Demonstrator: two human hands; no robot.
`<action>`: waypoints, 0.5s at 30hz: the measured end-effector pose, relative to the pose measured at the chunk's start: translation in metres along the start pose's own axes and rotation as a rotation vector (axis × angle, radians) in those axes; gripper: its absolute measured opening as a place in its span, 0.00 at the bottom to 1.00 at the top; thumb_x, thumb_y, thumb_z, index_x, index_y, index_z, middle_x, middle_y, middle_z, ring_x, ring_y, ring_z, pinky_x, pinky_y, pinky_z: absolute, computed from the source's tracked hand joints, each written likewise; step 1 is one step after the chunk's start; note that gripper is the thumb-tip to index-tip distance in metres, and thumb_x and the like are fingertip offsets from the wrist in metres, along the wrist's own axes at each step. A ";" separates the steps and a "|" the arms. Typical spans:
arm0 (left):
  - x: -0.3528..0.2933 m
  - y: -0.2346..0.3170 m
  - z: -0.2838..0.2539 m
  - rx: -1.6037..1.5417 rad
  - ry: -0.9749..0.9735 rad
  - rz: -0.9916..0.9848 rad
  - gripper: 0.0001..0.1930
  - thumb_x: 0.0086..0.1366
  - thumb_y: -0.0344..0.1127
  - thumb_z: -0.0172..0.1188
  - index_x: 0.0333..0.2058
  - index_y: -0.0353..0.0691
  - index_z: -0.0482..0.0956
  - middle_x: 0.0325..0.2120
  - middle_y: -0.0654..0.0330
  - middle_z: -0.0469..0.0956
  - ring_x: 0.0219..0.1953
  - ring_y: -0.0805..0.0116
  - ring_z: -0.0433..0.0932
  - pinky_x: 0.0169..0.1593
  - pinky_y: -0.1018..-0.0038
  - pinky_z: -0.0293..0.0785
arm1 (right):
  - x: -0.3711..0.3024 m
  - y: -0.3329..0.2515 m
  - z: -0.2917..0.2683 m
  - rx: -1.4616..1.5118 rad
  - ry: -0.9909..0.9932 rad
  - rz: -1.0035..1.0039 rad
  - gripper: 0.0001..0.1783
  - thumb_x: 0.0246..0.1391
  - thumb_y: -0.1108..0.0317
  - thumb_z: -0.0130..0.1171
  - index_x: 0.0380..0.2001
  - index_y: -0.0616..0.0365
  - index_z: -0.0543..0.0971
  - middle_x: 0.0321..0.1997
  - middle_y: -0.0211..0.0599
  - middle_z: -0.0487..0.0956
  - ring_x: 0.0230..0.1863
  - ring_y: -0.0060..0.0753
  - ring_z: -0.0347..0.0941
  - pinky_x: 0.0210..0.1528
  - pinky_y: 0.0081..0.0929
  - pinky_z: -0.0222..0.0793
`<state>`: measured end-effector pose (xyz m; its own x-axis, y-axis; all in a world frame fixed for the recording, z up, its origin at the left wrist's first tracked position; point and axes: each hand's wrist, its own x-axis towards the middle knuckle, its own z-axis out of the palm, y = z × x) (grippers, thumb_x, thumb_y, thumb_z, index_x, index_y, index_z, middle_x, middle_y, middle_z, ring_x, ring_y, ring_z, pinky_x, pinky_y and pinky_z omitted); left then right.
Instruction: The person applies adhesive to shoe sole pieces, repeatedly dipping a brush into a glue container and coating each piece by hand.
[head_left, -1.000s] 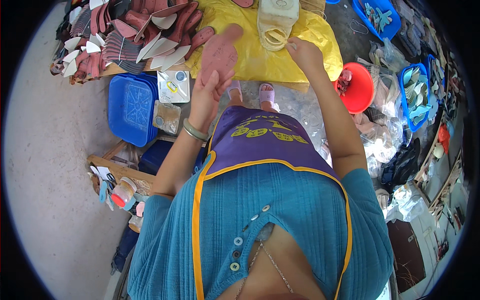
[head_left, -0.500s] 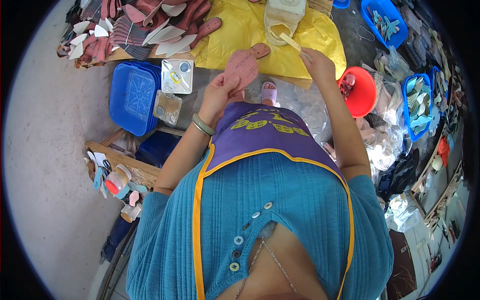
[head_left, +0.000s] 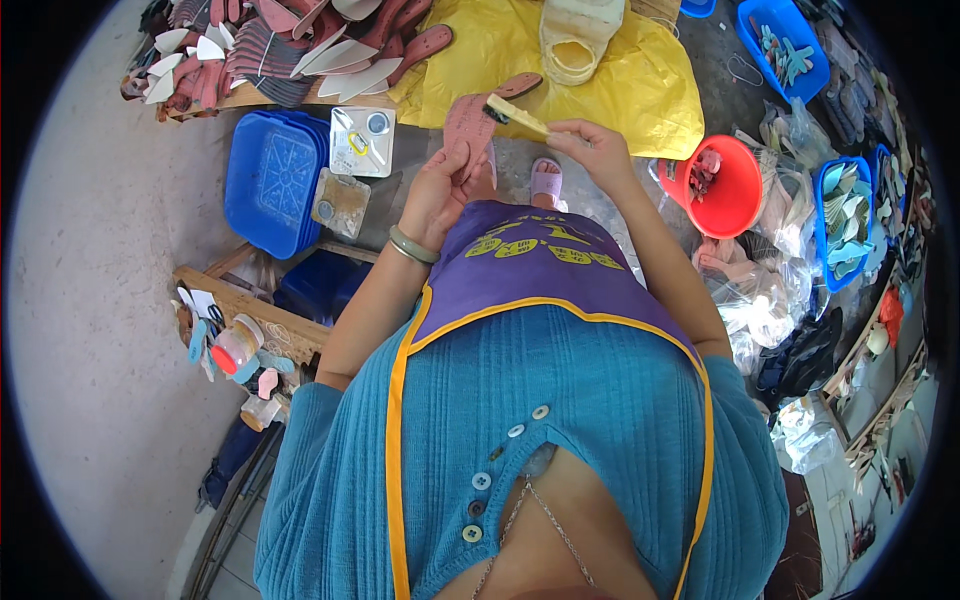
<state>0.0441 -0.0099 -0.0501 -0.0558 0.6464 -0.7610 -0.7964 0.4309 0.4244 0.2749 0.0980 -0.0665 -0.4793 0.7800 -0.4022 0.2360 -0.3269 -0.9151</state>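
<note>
My left hand (head_left: 437,197) pinches a reddish-pink shoe insole (head_left: 466,128) by its wide end, the narrow end pointing away to the upper right. My right hand (head_left: 598,156) grips the pale handle of a brush (head_left: 523,118). Its dark bristles lie against the insole near the middle, or just above it; exact contact is hard to tell. Beyond the hands, a whitish plastic jug (head_left: 583,32) with a cut opening rests on a yellow plastic sheet (head_left: 655,85).
Reddish insoles and white pieces (head_left: 345,60) are heaped at the far left. Stacked blue basins (head_left: 272,185) and a white square tin (head_left: 362,140) stand below them. To the right are a red bucket (head_left: 735,200), blue trays (head_left: 842,215) of light green pieces and clear plastic bags (head_left: 760,295).
My right hand has brought the brush from the jug's opening leftward to the insole. The insole has shifted slightly and turned in my left hand.
</note>
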 end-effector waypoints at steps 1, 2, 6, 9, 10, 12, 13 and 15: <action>0.001 -0.001 -0.001 -0.006 -0.010 0.002 0.11 0.67 0.34 0.53 0.45 0.37 0.70 0.39 0.59 0.77 0.40 0.70 0.79 0.39 0.81 0.78 | 0.007 0.005 0.001 0.002 -0.001 0.004 0.14 0.50 0.64 0.65 0.40 0.57 0.82 0.32 0.25 0.81 0.31 0.14 0.73 0.35 0.15 0.69; 0.002 -0.001 -0.003 -0.013 -0.021 0.003 0.11 0.67 0.34 0.53 0.45 0.36 0.70 0.39 0.59 0.77 0.39 0.70 0.79 0.39 0.81 0.78 | 0.014 0.010 0.001 -0.017 0.025 0.005 0.14 0.50 0.63 0.65 0.40 0.57 0.82 0.32 0.27 0.81 0.30 0.15 0.73 0.34 0.16 0.70; 0.004 -0.002 -0.009 -0.044 0.002 -0.001 0.11 0.67 0.34 0.53 0.45 0.36 0.70 0.39 0.59 0.77 0.39 0.70 0.79 0.38 0.81 0.78 | 0.028 0.031 -0.004 -0.291 0.181 -0.104 0.16 0.49 0.58 0.65 0.39 0.53 0.82 0.30 0.36 0.83 0.29 0.24 0.77 0.34 0.24 0.72; 0.004 0.001 -0.013 -0.034 0.036 0.023 0.11 0.67 0.34 0.53 0.46 0.37 0.70 0.38 0.59 0.77 0.38 0.71 0.79 0.38 0.81 0.79 | 0.029 0.041 -0.014 -0.495 0.299 -0.094 0.17 0.49 0.52 0.62 0.38 0.50 0.83 0.30 0.43 0.82 0.31 0.37 0.79 0.36 0.30 0.73; 0.005 0.003 -0.014 0.029 0.059 0.019 0.11 0.67 0.35 0.53 0.46 0.38 0.71 0.37 0.60 0.78 0.37 0.72 0.79 0.37 0.82 0.78 | 0.032 0.042 -0.015 -0.496 0.301 -0.092 0.17 0.49 0.52 0.62 0.38 0.50 0.83 0.30 0.43 0.82 0.31 0.37 0.79 0.36 0.30 0.73; 0.005 0.008 -0.016 0.093 0.080 0.015 0.12 0.67 0.35 0.53 0.46 0.39 0.71 0.37 0.61 0.78 0.36 0.74 0.79 0.35 0.84 0.77 | 0.042 0.043 -0.017 -0.599 0.333 -0.066 0.17 0.49 0.50 0.60 0.37 0.47 0.83 0.31 0.47 0.81 0.34 0.47 0.78 0.37 0.36 0.73; 0.006 0.012 -0.018 0.188 0.091 0.030 0.12 0.67 0.36 0.54 0.46 0.40 0.72 0.37 0.63 0.79 0.35 0.75 0.79 0.33 0.85 0.75 | 0.047 0.042 -0.018 -0.598 0.336 -0.064 0.17 0.49 0.50 0.60 0.37 0.47 0.83 0.31 0.47 0.81 0.34 0.47 0.78 0.37 0.36 0.73; 0.007 0.020 -0.021 0.287 0.098 0.044 0.12 0.66 0.37 0.54 0.47 0.42 0.72 0.36 0.65 0.79 0.33 0.77 0.80 0.31 0.86 0.73 | 0.058 0.039 -0.020 -0.702 0.342 -0.043 0.16 0.49 0.50 0.59 0.36 0.46 0.83 0.29 0.46 0.80 0.33 0.47 0.78 0.36 0.38 0.72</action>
<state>0.0154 -0.0099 -0.0576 -0.1557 0.6106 -0.7765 -0.5896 0.5732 0.5691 0.2737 0.1413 -0.1249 -0.2397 0.9428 -0.2316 0.7572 0.0323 -0.6524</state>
